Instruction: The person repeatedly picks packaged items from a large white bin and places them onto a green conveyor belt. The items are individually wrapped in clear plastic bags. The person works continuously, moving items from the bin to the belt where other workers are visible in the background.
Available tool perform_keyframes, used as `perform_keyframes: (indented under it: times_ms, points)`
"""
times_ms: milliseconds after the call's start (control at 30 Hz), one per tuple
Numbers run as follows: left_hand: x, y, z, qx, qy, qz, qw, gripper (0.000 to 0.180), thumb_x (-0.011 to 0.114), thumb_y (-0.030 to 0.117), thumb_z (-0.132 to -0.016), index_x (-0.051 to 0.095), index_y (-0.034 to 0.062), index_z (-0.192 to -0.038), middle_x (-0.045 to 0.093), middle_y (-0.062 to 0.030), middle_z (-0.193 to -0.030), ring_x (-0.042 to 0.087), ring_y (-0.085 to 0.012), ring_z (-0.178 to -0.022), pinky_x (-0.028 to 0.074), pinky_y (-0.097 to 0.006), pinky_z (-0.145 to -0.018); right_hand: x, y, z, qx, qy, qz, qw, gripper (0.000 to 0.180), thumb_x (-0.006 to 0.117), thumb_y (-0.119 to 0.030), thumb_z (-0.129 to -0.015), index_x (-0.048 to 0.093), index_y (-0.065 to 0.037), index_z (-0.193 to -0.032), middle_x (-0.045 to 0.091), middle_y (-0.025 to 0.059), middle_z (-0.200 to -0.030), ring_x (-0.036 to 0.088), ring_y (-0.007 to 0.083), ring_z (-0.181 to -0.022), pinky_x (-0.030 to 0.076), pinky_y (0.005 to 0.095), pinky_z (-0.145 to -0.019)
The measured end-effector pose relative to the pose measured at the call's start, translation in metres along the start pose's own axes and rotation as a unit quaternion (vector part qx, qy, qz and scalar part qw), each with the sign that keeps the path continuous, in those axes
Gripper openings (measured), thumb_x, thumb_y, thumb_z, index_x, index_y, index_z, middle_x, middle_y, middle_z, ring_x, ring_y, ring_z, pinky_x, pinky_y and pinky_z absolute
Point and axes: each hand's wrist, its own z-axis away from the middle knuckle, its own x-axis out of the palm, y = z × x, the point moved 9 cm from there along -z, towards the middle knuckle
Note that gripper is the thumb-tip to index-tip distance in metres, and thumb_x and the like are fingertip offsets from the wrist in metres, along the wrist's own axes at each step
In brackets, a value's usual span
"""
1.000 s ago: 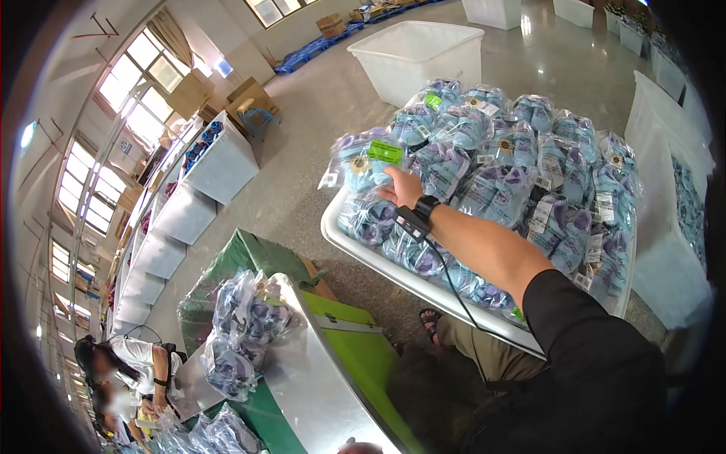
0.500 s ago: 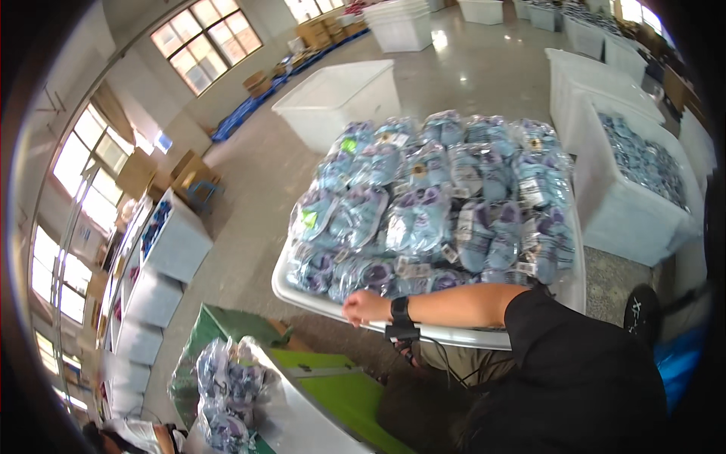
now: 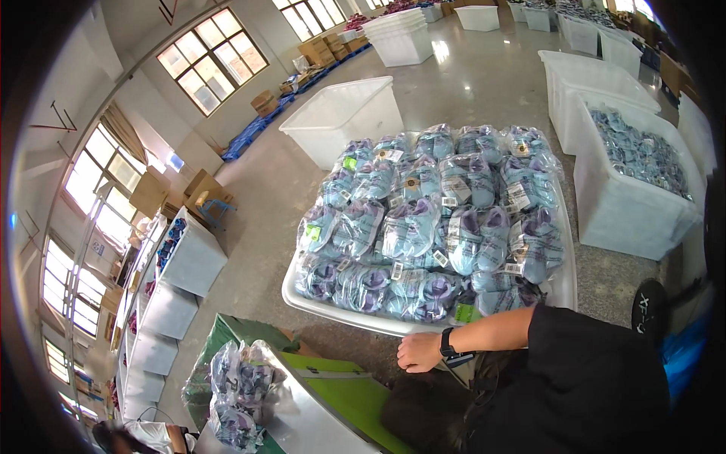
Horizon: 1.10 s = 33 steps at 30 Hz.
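My right hand (image 3: pixel 420 352), with a dark band on its wrist, hangs just off the near rim of a big white bin (image 3: pixel 344 318). Its fingers are curled in, and nothing shows in them. Rows of light blue and purple shoes (image 3: pixel 411 227) in clear plastic bags fill the bin, several bearing white or green labels. At the lower left, more bagged shoes (image 3: pixel 236 393) lie on a pale, smooth surface (image 3: pixel 295 405) beside a green panel (image 3: pixel 340 393). My left hand is out of view.
A white tub (image 3: pixel 340 121) stands behind the bin. To the right, another tub (image 3: pixel 628 212) holds many bagged blue shoes. White bins (image 3: pixel 170 306) line the left side. A dark shoe (image 3: pixel 648 306) shows at far right. Part of a person (image 3: pixel 155 435) appears at lower left.
My right hand has drawn back from over the bin's near rim, toward me and to the right. Shoes and a green label at the near right corner, earlier behind my arm, now show.
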Motion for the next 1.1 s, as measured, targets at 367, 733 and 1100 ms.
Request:
perform_keyframes:
  times_ms: [367, 733, 1100]
  points:
    - [-0.002, -0.034, -0.010, -0.188, -0.014, 0.176, 0.966, 0.027, 0.072, 0.022, -0.092, 0.054, 0.0047, -0.102, 0.055, -0.0043, -0.093, 0.055, -0.0163, -0.086, 0.048, -0.031, -0.077, -0.002, 0.004, -0.001, 0.018, 0.023, -0.042, 0.999, 0.017, 0.068, -0.026, -0.084, 0.065, -0.011, -0.075, 0.067, 0.0046, -0.078, 0.066, 0.0278, -0.082, 0.052, 0.0436, -0.074]
    - [-0.021, -0.061, -0.020, -0.266, -0.029, 0.129, 0.955, 0.034, 0.072, 0.036, -0.086, 0.054, 0.0094, -0.097, 0.056, -0.0011, -0.093, 0.055, -0.0161, -0.087, 0.047, -0.034, -0.084, 0.001, 0.007, -0.001, 0.030, 0.029, -0.045, 0.998, 0.020, 0.070, -0.029, -0.083, 0.066, -0.011, -0.075, 0.067, 0.0048, -0.078, 0.067, 0.0293, -0.081, 0.052, 0.0450, -0.072]
    - [-0.036, -0.076, -0.030, -0.294, -0.008, 0.151, 0.944, 0.033, 0.076, 0.028, -0.081, 0.056, 0.0102, -0.100, 0.058, -0.0002, -0.093, 0.059, -0.0152, -0.088, 0.050, -0.033, -0.084, 0.001, 0.006, -0.001, 0.052, -0.006, -0.043, 0.998, 0.020, 0.070, -0.027, -0.087, 0.066, -0.009, -0.078, 0.068, 0.0060, -0.081, 0.066, 0.0289, -0.086, 0.052, 0.0432, -0.078]
